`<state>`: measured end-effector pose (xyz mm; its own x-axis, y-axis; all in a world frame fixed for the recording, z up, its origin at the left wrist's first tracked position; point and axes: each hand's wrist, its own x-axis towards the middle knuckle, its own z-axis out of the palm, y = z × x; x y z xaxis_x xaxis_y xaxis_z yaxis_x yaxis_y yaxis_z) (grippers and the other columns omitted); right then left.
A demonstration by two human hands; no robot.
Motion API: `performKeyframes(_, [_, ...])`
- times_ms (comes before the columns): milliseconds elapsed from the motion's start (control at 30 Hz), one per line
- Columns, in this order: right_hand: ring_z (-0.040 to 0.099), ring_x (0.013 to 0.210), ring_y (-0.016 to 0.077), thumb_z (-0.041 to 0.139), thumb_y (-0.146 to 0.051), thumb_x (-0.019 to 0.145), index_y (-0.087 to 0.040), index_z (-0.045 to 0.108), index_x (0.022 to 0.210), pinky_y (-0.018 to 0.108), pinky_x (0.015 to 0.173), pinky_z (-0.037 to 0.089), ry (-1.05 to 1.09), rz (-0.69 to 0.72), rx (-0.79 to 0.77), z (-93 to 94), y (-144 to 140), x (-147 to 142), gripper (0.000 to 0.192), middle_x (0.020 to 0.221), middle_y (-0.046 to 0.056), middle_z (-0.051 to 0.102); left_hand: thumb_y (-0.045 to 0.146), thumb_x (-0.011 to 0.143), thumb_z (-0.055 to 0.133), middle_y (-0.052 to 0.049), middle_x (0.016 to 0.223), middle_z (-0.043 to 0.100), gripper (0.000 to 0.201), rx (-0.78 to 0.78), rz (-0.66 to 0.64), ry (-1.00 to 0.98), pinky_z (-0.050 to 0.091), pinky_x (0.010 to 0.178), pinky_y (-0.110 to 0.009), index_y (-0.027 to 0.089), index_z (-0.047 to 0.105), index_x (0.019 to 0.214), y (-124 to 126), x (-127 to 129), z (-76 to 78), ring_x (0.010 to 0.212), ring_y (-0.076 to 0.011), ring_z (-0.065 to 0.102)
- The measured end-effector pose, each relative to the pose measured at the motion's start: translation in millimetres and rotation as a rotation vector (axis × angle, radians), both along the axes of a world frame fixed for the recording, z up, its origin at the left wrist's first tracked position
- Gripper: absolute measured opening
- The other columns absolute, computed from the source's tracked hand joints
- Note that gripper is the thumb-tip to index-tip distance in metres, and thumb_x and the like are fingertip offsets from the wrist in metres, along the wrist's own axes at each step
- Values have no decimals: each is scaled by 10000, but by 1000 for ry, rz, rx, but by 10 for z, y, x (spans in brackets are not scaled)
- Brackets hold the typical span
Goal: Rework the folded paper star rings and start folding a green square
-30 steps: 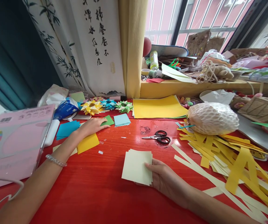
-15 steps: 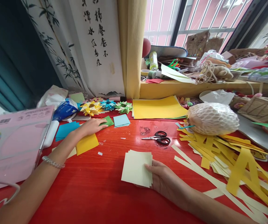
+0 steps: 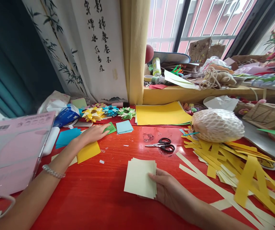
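Note:
My right hand (image 3: 169, 188) grips the right edge of a stack of pale yellow paper squares (image 3: 139, 177) lying on the red table (image 3: 99, 198). My left hand (image 3: 93, 133) lies flat over a yellow paper square (image 3: 88, 151), its fingertips on a small green paper square (image 3: 111, 128). A light blue paper square (image 3: 124, 126) lies just right of the green one. Black scissors (image 3: 162, 145) rest shut on the table beyond the pale stack.
Folded paper stars (image 3: 110, 111) line the table's back edge by a large yellow sheet (image 3: 161, 113). Yellow paper strips (image 3: 235, 163) pile at the right under a net-wrapped round object (image 3: 217, 124). A pink plastic box (image 3: 12, 150) stands at the left. The windowsill (image 3: 200, 91) is cluttered.
Both hands stay where they were on their papers. Only the camera view has shifted slightly downward.

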<state>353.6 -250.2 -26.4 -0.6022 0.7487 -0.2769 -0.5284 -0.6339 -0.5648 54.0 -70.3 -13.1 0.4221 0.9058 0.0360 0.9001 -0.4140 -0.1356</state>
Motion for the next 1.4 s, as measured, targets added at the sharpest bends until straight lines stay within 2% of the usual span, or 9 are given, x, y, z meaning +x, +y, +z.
performKeyframes(67, [552,1005,212,424,-169,878,-106,427,1228,390,909,391,2,3,0,-6,0,8,355,1109,140,567,301,882,276,-104,1027,622,505,26,-3,24,441,687,-299,191,187,1367,-45,19,12,812,-242,617])
performKeyframes(167, [552,1007,209,416,-168,880,-102,429,1227,387,921,381,7,2,3,-7,4,14,353,1107,139,567,111,841,240,-70,1191,531,573,55,-70,33,437,665,-260,281,120,1374,-80,22,22,852,-210,611])
performKeyframes(267, [550,1009,210,413,-178,883,-113,423,1235,388,917,384,8,10,6,3,11,10,358,1114,135,564,123,843,255,-24,1314,412,516,27,-96,23,423,767,-256,321,294,1317,-53,16,8,999,-205,552])
performKeyframes(467, [557,999,214,411,-164,881,-102,412,1239,380,889,409,-15,6,-11,13,11,1,363,1131,145,555,535,841,310,-86,1179,532,527,4,-33,-5,404,831,-305,226,406,1257,13,36,-2,1013,-247,534])
performKeyframes(667, [563,989,221,399,-161,883,-93,410,1235,378,869,426,-12,-13,-24,46,8,-7,359,1122,150,560,390,892,264,-50,1161,556,402,5,-48,-10,385,855,-253,231,500,1176,17,37,11,1027,-201,533])
performKeyframes(900, [558,996,220,419,-176,879,-101,433,1220,371,862,430,-8,-10,-10,24,4,-4,349,1120,143,561,144,846,245,-73,1260,472,554,33,-50,2,438,702,-265,257,136,1378,-69,36,33,880,-211,604])
performKeyframes(1000, [553,1002,218,418,-182,882,-105,431,1224,372,868,424,-6,-8,-1,3,5,-1,351,1120,142,560,181,862,257,-43,1336,380,490,16,-82,22,429,752,-254,307,268,1336,-63,41,30,963,-208,570])
performKeyframes(1167, [553,1000,213,433,-174,872,-112,437,1223,382,896,401,12,0,11,-20,3,2,356,1106,136,566,517,854,299,-96,1188,521,520,24,-50,2,407,827,-326,226,375,1278,-15,56,4,1024,-265,525])
performKeyframes(1400, [564,981,210,435,-164,865,-112,459,1199,384,901,393,19,-9,11,-63,19,7,339,1084,134,577,390,892,270,-69,1113,573,389,14,-55,-22,389,854,-270,217,527,1127,11,56,3,1018,-208,533])
